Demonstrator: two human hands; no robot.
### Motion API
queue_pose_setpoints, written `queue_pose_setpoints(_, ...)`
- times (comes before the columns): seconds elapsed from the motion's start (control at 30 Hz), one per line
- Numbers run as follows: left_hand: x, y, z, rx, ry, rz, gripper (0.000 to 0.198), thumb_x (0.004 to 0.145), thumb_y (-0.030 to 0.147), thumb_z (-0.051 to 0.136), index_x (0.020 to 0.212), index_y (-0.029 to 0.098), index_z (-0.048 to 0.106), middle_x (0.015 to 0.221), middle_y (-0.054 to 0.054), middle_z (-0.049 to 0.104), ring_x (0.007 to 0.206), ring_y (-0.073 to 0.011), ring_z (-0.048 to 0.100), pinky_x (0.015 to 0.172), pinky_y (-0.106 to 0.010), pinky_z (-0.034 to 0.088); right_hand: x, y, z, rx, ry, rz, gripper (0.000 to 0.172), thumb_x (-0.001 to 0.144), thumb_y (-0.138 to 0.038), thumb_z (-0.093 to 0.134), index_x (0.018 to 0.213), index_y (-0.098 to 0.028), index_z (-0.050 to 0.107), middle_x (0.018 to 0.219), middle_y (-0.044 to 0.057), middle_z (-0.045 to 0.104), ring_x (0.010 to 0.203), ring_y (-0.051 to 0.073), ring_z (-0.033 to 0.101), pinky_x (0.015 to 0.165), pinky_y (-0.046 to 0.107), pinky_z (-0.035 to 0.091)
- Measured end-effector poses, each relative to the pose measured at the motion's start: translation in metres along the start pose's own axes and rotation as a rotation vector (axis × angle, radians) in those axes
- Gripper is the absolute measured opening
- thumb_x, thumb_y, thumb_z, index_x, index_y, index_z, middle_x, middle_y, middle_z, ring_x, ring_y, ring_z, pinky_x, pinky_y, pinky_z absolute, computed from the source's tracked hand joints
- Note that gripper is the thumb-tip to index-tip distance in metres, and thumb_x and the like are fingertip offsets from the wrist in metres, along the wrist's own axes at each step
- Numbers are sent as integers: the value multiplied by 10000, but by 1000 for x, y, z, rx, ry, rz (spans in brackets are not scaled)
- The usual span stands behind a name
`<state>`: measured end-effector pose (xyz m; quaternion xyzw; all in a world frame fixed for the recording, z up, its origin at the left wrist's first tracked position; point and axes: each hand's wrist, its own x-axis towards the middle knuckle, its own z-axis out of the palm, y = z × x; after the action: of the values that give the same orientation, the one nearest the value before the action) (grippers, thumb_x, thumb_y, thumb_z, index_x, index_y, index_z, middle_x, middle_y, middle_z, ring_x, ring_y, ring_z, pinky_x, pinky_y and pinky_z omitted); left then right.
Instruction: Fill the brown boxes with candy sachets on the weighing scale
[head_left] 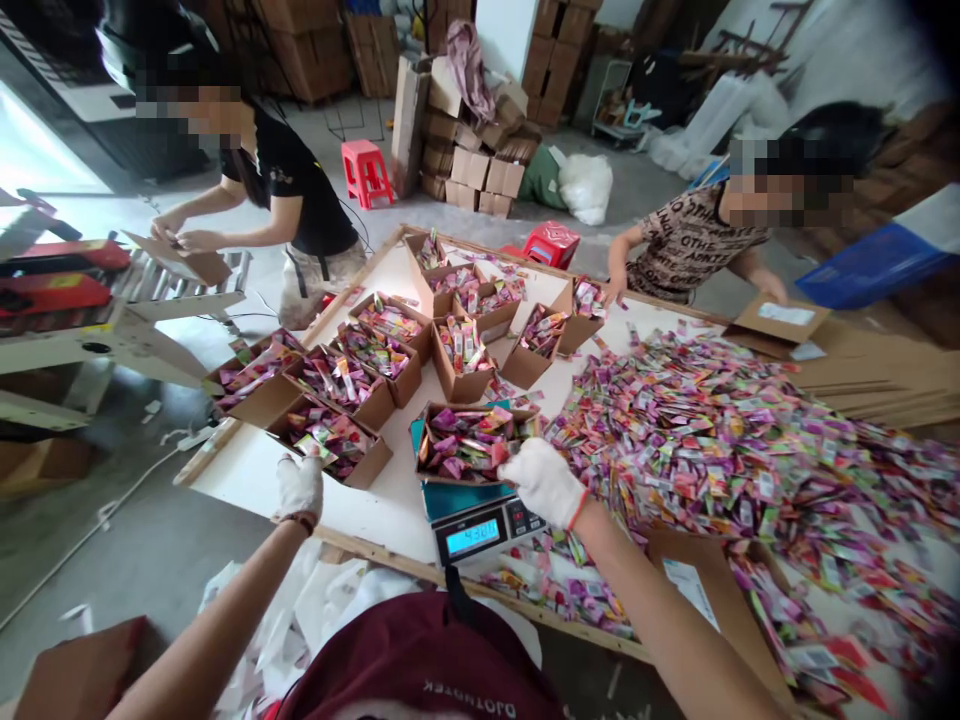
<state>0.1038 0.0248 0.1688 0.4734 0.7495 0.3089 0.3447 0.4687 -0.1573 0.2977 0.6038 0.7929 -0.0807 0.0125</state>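
Note:
Both my hands wear white gloves. My right hand (541, 480) rests, fingers curled, on the right front corner of an open cardboard box (431, 472) full of colourful sachets, which stands on a teal digital scale (480, 527) with a lit display. My left hand (298, 485) hovers over the table's front left edge, next to another filled box (330, 440), and seems to pinch a sachet at its fingertips. A big heap of loose sachets (720, 440) lies to the right of the scale.
Several more filled boxes (390, 345) stand in rows on the white table (247, 470). Two other people work at the far side, one folding cardboard at a roller conveyor (150, 290). Flat cardboard (877, 370) is stacked at the right. Red stools and stacked cartons stand behind.

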Motion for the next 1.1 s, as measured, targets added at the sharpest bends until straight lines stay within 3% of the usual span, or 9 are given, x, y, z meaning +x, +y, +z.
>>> queue_pose_setpoints(0.1,-42,26,-9,-7,45,474,623,916,464,542,1456,158,491,1630,-186,339,1548,-314,250,1279,-467,175,17,-1,6,4,-59,-16,199,802,-119,563,820,-203,742,775,50,742,680,181,559,747,371,338)
queue_pose_setpoints(0.17,-68,49,-8,-47,-155,789,620,949,435,530,1518,201,455,1666,-135,304,1559,-277,233,1286,-417,178,22,-2,2,2,-72,-9,204,791,-106,568,839,-199,743,799,57,749,694,178,578,761,365,351)
queue_pose_setpoints(0.27,-93,80,5,-65,-458,966,658,984,438,495,1589,216,362,1658,-123,332,1543,-257,285,1277,-406,230,17,-9,-17,-2,-79,13,215,785,-104,577,902,-197,731,895,78,751,792,205,616,811,368,390)
queue_pose_setpoints(0.4,-98,86,13,-57,-499,893,644,995,466,471,1576,199,392,1644,-132,358,1537,-253,301,1276,-420,230,-9,-18,-54,188,94,153,202,837,-248,653,1034,-206,665,1034,82,710,957,239,638,883,360,463)
queue_pose_setpoints(0.53,-81,50,-6,8,-250,710,649,968,447,517,1546,166,430,1678,-151,270,1570,-277,201,1284,-427,181,-48,-7,-69,431,352,419,230,869,-313,660,1075,-225,610,1081,76,676,1000,235,661,903,365,524)
queue_pose_setpoints(0.67,-57,18,-18,160,-53,420,857,878,462,635,1603,148,303,1716,-186,59,1586,-350,46,1282,-487,132,-63,1,-55,672,420,618,475,829,-373,721,1248,-225,552,1202,106,645,1045,243,685,871,376,579)
queue_pose_setpoints(0.77,-44,13,-5,328,-182,427,973,790,511,727,1598,152,321,1711,-213,-34,1572,-417,-42,1260,-559,130,-48,-4,-47,772,413,589,562,826,-391,726,1322,-219,526,1250,123,619,1093,237,669,874,359,587)
queue_pose_setpoints(0.87,-35,15,16,550,-318,529,803,765,492,745,1463,155,533,1705,-231,53,1547,-504,0,1203,-678,133,-20,-11,-47,768,389,510,578,834,-363,714,1355,-206,519,1195,108,623,1011,207,671,842,340,590)
queue_pose_setpoints(1.1,10,12,21,693,-291,682,440,863,348,593,1255,163,670,1684,-213,188,1532,-497,107,1153,-680,213,30,-20,-49,491,318,390,506,845,-333,702,1318,-195,585,1257,115,611,974,201,652,876,328,550)
